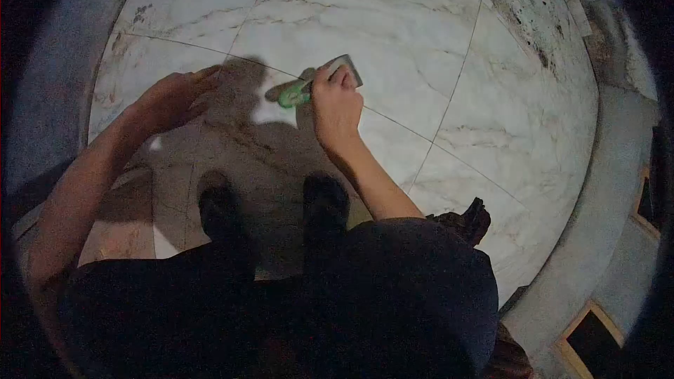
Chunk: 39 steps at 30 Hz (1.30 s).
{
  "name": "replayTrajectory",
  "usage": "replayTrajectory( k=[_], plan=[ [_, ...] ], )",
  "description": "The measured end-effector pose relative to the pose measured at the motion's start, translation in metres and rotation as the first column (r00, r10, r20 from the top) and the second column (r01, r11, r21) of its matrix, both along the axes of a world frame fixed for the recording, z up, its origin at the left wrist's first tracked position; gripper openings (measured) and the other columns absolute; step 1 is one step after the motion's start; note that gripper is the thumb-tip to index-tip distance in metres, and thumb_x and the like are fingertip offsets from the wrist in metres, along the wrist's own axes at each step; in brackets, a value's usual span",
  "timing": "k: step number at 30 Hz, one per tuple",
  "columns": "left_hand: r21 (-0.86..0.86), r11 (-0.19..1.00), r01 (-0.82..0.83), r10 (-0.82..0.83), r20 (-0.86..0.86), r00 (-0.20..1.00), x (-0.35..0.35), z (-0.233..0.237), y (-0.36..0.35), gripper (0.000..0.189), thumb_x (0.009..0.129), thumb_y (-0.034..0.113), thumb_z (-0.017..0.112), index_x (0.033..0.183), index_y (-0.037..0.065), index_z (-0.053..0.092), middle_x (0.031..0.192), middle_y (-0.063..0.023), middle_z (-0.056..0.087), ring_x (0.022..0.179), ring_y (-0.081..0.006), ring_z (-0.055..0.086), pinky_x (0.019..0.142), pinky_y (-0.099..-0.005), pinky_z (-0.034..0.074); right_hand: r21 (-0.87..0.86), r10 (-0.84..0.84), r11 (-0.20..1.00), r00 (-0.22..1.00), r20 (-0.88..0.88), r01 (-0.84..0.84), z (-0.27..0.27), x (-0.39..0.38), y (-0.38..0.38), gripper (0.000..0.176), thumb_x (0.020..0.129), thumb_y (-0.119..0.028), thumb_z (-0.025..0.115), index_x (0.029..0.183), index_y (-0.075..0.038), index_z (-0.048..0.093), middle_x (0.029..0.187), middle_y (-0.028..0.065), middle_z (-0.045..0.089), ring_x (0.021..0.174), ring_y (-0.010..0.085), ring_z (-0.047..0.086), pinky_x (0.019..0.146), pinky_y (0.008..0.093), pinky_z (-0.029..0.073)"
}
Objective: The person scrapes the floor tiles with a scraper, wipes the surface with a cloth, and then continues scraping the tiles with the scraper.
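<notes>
My right hand [337, 105] is wrapped round a putty knife with a green handle [291, 95] and a flat, wide metal blade [349, 64]. The handle's end points left, and the blade sticks out past my fingers to the upper right, close over the marble-patterned floor tiles [365, 21]. To the left, my left hand [175, 100] reaches over the floor with fingers stretched out and nothing in it. Shadows of my arms and body fall on the tiles between and below the hands.
My dark shoes [326, 200] stand on the tiles below the hands. Thin joint lines [456, 91] cross the floor. Rough, dirty patches [519, 10] lie at the upper right. Along the right runs a grey wall [604, 238] with a wood-framed dark opening [576, 326].
</notes>
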<state>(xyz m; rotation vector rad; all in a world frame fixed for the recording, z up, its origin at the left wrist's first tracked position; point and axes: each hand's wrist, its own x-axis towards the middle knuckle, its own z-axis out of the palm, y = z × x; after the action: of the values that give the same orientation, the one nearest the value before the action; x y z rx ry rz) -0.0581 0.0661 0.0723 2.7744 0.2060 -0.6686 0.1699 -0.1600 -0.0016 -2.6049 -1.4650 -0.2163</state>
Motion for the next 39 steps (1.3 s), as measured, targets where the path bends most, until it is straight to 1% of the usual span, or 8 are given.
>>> replayTrajectory(
  k=[1,5,9,18,22,26,33,39],
  plan=[
    [0.0,1.0,0.005,-0.005,-0.001,1.0,0.001,0.0,0.001,0.047,0.094,0.017,0.062,0.138,0.005,0.049,0.15,-0.0135,0.042,0.11,-0.035,0.062,0.099,-0.0446,0.05,0.027,0.099,0.994,0.98,0.175,-0.105,-0.012,-0.003,-0.004,0.045,0.071,-0.016,0.073,0.111,0.001,0.061,0.097,0.025,0.064,0.091,0.0393,0.067,0.066,0.0426,0.059],
    [0.002,0.998,-0.059,0.059,0.015,0.998,0.003,0.003,-0.004,0.047,0.094,0.017,0.061,0.137,0.005,0.049,0.149,-0.015,0.042,0.112,-0.0342,0.061,0.1,-0.0442,0.049,0.015,-0.179,0.982,0.954,-0.242,0.188,0.03,0.035,-0.006,0.032,0.078,-0.008,0.064,0.109,0.001,0.06,0.099,0.0217,0.062,0.084,0.0366,0.066,0.058,0.0438,0.055],
    [0.011,0.997,-0.078,0.079,-0.057,0.995,0.009,0.017,-0.008,0.045,0.093,0.017,0.062,0.135,0.004,0.05,0.148,-0.0162,0.043,0.113,-0.0345,0.06,0.099,-0.0442,0.049,-0.042,0.068,0.997,0.998,0.012,-0.068,0.01,-0.004,-0.001,0.026,0.079,-0.008,0.066,0.104,-0.003,0.062,0.097,0.0182,0.065,0.083,0.0329,0.07,0.057,0.0436,0.056],
    [-0.057,0.994,-0.096,0.095,-0.032,0.995,0.003,0.014,-0.004,0.047,0.093,0.018,0.063,0.135,0.003,0.05,0.15,-0.0154,0.042,0.117,-0.0347,0.059,0.102,-0.044,0.048,0.015,-0.011,1.0,0.999,-0.045,0.012,0.025,0.02,0.006,0.027,0.077,-0.009,0.066,0.103,-0.003,0.061,0.093,0.0178,0.066,0.077,0.0348,0.07,0.058,0.0455,0.055],
    [0.031,0.995,-0.095,0.097,-0.07,0.993,-0.001,0.016,-0.009,0.053,0.092,0.016,0.063,0.14,0.003,0.045,0.149,-0.0152,0.043,0.117,-0.0346,0.058,0.102,-0.0438,0.048,0.142,-0.057,0.982,0.915,-0.4,0.123,0.028,0.037,0.01,0.018,0.076,-0.005,0.061,0.092,0.003,0.064,0.089,0.0268,0.06,0.078,0.0401,0.064,0.062,0.046,0.054],
    [0.0,0.995,-0.101,0.101,-0.053,0.993,0.006,0.024,-0.012,0.059,0.092,0.014,0.063,0.145,0.004,0.038,0.146,-0.0147,0.046,0.117,-0.0355,0.059,0.102,-0.0444,0.048,0.065,0.11,0.992,0.994,-0.02,-0.109,0.02,-0.003,0.023,0.018,0.074,-0.004,0.062,0.09,0.003,0.063,0.086,0.0243,0.059,0.083,0.0379,0.063,0.061,0.0436,0.055],
    [-0.039,0.997,-0.063,0.062,-0.022,0.998,0.007,0.01,-0.006,0.051,0.093,0.016,0.063,0.14,0.005,0.046,0.143,-0.0155,0.049,0.116,-0.0356,0.06,0.1,-0.0449,0.049,0.119,-0.003,0.992,0.965,-0.26,0.036,0.033,0.011,0.044,0.017,0.074,-0.006,0.063,0.088,0.004,0.063,0.087,0.0253,0.062,0.085,0.0384,0.064,0.064,0.0451,0.055],
    [0.059,0.994,-0.091,0.092,-0.022,0.995,0.001,0.014,-0.014,0.048,0.092,0.019,0.065,0.136,0.004,0.05,0.145,-0.0144,0.048,0.12,-0.0327,0.058,0.102,-0.0447,0.047,0.089,0.175,0.981,0.984,-0.041,-0.171,0.015,-0.021,0.042,0.017,0.077,-0.007,0.062,0.093,0.0,0.065,0.087,0.0216,0.063,0.084,0.0345,0.066,0.061,0.0426,0.055]
  ],
)
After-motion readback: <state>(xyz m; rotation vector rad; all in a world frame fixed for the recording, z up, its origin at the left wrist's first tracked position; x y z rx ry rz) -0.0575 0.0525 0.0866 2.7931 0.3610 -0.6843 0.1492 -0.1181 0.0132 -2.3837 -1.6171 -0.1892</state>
